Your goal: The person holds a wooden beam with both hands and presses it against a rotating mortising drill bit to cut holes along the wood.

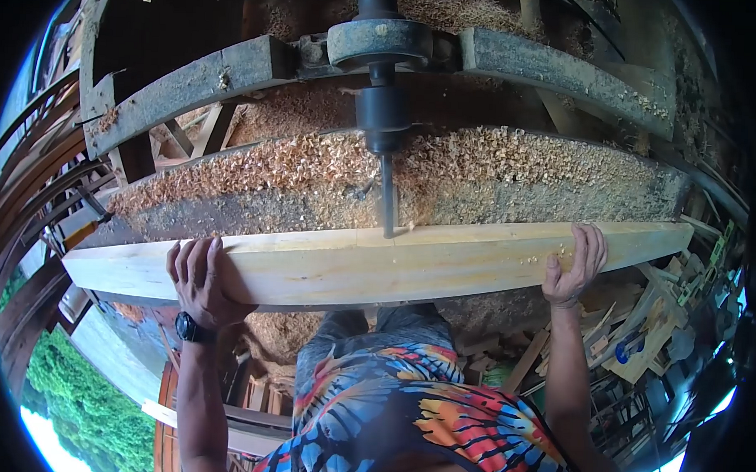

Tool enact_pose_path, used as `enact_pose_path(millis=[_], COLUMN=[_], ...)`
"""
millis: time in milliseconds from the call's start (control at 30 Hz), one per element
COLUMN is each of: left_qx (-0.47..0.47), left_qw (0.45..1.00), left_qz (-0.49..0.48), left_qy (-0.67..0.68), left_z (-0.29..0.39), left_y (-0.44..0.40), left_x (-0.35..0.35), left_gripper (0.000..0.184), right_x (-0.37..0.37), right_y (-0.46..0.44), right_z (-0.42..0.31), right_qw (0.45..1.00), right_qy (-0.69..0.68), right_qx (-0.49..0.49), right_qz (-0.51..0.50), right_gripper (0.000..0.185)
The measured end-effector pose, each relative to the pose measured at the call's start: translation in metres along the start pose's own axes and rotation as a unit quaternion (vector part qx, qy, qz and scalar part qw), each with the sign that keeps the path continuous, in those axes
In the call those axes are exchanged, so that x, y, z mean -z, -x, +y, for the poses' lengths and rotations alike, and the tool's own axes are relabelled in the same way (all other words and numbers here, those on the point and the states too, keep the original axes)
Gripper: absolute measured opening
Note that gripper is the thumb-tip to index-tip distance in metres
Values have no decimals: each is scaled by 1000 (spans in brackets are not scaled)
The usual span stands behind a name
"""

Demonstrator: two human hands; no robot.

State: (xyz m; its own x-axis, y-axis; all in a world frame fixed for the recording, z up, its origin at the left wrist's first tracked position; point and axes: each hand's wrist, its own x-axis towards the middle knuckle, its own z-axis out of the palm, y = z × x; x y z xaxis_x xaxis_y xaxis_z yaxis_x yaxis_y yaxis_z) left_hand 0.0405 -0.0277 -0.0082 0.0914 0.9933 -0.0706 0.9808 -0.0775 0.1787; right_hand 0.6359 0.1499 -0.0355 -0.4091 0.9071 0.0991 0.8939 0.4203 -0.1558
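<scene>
A long, pale wooden beam (335, 272) lies crosswise in front of me. My left hand (200, 281) grips its left part, fingers curled over the upper face, a dark watch on the wrist. On the right part my right hand (575, 269) is closed round the beam, fingers over the far edge and thumb on the near face. Between the hands, a vertical drill bit (387, 199) meets the beam's far edge near the middle, with chips around it. Above the bit is the dark chuck (382, 111) of the machine. Whether the bit is spinning I cannot tell.
Wood shavings (497, 157) are heaped along the machine's table behind the beam. A heavy wooden crosspiece (567, 72) spans the back. Scrap wood (641, 328) is piled at the right, and long boards (31, 149) stand at the left. More shavings lie on the floor.
</scene>
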Motion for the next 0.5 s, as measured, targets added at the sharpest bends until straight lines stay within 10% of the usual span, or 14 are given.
enact_pose_path(millis=[500], left_qx=[-9], left_qw=[999], left_qz=[-5], left_qy=[33], left_z=[-9], left_y=[-22], left_x=[10], left_gripper=[118], right_x=[0], right_y=[-10], right_z=[-2], right_qw=[999], right_qy=[-45], right_qx=[-21], right_qz=[7], right_gripper=[68])
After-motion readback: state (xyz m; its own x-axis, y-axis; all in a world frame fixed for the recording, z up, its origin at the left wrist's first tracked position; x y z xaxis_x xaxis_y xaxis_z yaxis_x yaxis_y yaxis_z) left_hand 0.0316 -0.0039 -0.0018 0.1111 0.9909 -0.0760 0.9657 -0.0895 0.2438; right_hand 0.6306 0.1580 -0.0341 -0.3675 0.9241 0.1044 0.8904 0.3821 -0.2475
